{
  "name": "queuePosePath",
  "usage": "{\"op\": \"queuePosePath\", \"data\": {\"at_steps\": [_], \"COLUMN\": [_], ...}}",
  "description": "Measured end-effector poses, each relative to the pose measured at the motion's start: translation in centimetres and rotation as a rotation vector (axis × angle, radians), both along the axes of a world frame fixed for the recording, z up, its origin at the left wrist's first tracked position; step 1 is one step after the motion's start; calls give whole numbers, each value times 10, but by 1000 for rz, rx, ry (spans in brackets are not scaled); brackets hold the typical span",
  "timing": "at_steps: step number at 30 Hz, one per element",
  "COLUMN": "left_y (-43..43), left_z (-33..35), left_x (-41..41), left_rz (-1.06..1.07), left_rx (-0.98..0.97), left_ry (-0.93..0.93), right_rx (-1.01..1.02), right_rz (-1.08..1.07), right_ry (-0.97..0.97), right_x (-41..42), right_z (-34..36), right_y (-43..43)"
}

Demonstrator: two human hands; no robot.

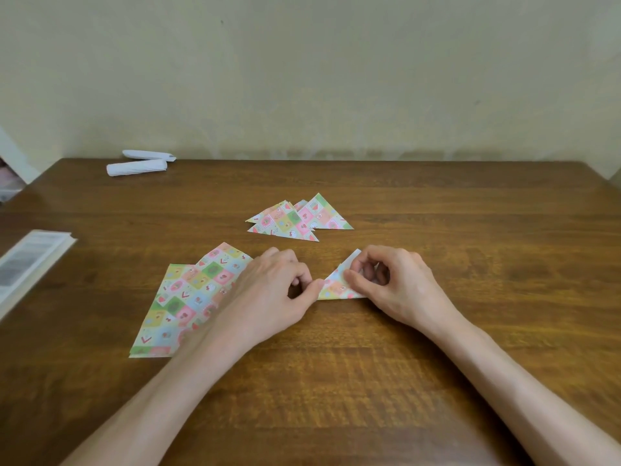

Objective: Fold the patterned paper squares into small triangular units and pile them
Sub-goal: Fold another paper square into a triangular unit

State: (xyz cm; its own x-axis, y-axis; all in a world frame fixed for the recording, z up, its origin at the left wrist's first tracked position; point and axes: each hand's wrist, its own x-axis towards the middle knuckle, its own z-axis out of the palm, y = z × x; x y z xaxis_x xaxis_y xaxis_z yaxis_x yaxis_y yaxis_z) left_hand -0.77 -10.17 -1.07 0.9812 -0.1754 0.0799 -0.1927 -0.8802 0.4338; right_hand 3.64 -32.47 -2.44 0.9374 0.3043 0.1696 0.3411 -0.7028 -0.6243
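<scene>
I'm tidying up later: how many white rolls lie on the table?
2: the far roll at the back-left edge of the table; the near roll right in front of it. None looks hidden.

A: You're in a plain room of a home, I'd say, not a workshop.
B: Agreed. You work at a dark wooden table [403, 364] set against a bare, stained cream wall [302, 79]; white rolls [136, 169] lie at its far edge, a printed booklet [30, 260] at your left.
</scene>
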Motion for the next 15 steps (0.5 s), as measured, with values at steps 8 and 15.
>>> {"op": "queuePosePath", "data": {"at_steps": [8,15], "left_y": [-3,-4], "left_z": [-1,0], "left_x": [1,2], "left_rz": [29,47], "left_rx": [92,79], "left_ry": [-83,-61], "right_rx": [3,6], "right_rz": [-21,-47], "right_ry": [9,1], "right_x": [1,1], "right_z": [-3,-5], "right_y": [0,2]}}
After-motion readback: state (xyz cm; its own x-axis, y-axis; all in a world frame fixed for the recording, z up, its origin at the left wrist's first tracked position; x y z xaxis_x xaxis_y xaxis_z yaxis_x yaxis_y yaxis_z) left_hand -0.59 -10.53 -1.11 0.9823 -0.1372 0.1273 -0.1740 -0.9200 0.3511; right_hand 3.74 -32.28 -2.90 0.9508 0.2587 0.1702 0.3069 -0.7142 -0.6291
